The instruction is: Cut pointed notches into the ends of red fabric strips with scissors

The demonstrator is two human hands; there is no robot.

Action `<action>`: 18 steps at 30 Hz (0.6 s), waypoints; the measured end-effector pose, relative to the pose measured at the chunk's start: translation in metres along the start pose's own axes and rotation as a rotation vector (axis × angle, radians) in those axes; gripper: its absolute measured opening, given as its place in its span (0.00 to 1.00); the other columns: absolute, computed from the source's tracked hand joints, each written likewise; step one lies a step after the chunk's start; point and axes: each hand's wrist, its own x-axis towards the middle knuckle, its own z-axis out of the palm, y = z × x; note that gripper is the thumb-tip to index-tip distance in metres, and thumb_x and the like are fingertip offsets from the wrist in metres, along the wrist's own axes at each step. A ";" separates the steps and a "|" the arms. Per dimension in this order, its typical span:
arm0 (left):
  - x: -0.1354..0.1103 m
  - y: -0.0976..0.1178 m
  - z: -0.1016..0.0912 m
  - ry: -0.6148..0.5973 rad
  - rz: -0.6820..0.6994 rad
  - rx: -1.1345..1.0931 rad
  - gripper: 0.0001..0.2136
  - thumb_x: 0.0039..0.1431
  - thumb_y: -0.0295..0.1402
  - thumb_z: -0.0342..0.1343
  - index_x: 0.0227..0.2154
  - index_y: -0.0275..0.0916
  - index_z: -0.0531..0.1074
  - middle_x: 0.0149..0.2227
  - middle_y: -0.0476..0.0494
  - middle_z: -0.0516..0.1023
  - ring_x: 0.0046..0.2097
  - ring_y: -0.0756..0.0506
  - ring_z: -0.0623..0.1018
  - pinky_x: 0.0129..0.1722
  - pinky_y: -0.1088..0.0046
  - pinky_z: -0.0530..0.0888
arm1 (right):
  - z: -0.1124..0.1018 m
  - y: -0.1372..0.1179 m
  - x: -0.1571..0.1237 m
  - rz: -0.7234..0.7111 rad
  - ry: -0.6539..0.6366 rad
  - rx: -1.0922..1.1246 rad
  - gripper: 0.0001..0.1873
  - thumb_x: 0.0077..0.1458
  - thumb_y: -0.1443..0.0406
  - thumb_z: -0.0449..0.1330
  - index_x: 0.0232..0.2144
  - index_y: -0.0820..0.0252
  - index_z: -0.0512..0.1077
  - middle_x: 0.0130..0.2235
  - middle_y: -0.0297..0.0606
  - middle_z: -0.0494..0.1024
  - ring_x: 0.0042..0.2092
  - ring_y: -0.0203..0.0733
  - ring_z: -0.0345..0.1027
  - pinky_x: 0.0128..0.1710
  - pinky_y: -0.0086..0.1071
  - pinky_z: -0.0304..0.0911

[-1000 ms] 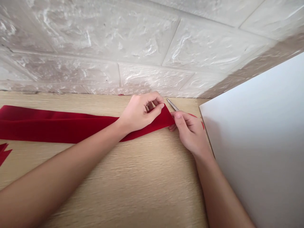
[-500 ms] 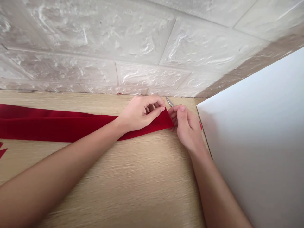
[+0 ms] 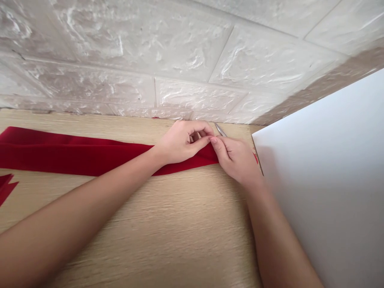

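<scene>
A long strip of dark red fabric [image 3: 75, 158] lies folded lengthwise across the wooden tabletop. At its right end my left hand [image 3: 187, 140] pinches the top corner between thumb and forefinger. My right hand [image 3: 235, 156] is closed on the same corner, its thumb touching the left fingertips and its palm hiding the strip's end. Behind the right hand the silver pointed tip of a metal tool [image 3: 220, 130] shows; the rest of it is covered.
A pale brick-textured wall [image 3: 135, 52] rises along the table's back edge. On the right stands a smooth white panel [image 3: 324, 180]. More red fabric with pointed ends [image 3: 7, 188] lies at the left edge. A small red scrap [image 3: 255, 157] sits by the panel.
My right hand has moved left and closed on the fabric's corner, meeting the left fingertips. The left hand keeps its pinch. The whole view has shifted slightly.
</scene>
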 end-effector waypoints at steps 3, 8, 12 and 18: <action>0.000 0.000 0.000 -0.014 -0.011 0.019 0.05 0.65 0.28 0.58 0.34 0.39 0.79 0.33 0.51 0.83 0.31 0.53 0.78 0.30 0.78 0.73 | 0.003 0.004 -0.003 -0.057 0.059 -0.018 0.25 0.74 0.57 0.48 0.23 0.56 0.66 0.22 0.33 0.72 0.24 0.38 0.61 0.29 0.34 0.51; 0.001 -0.003 0.000 -0.007 -0.013 0.006 0.05 0.65 0.29 0.58 0.35 0.39 0.79 0.34 0.50 0.84 0.33 0.52 0.80 0.32 0.77 0.74 | 0.010 0.005 -0.007 -0.073 0.163 -0.049 0.24 0.74 0.59 0.49 0.23 0.55 0.65 0.21 0.31 0.71 0.22 0.37 0.57 0.28 0.34 0.50; 0.001 -0.003 0.000 -0.009 -0.039 0.012 0.05 0.64 0.29 0.58 0.35 0.39 0.79 0.32 0.50 0.83 0.32 0.52 0.79 0.30 0.78 0.72 | 0.012 0.004 -0.007 -0.054 0.182 -0.013 0.24 0.74 0.59 0.49 0.22 0.54 0.62 0.20 0.29 0.68 0.21 0.36 0.55 0.27 0.33 0.50; 0.001 -0.002 0.001 0.008 -0.027 0.042 0.05 0.64 0.29 0.58 0.35 0.38 0.78 0.32 0.50 0.83 0.33 0.52 0.79 0.33 0.78 0.74 | 0.010 0.001 -0.008 0.053 0.142 0.031 0.26 0.73 0.54 0.49 0.21 0.54 0.59 0.20 0.28 0.64 0.22 0.36 0.53 0.28 0.33 0.52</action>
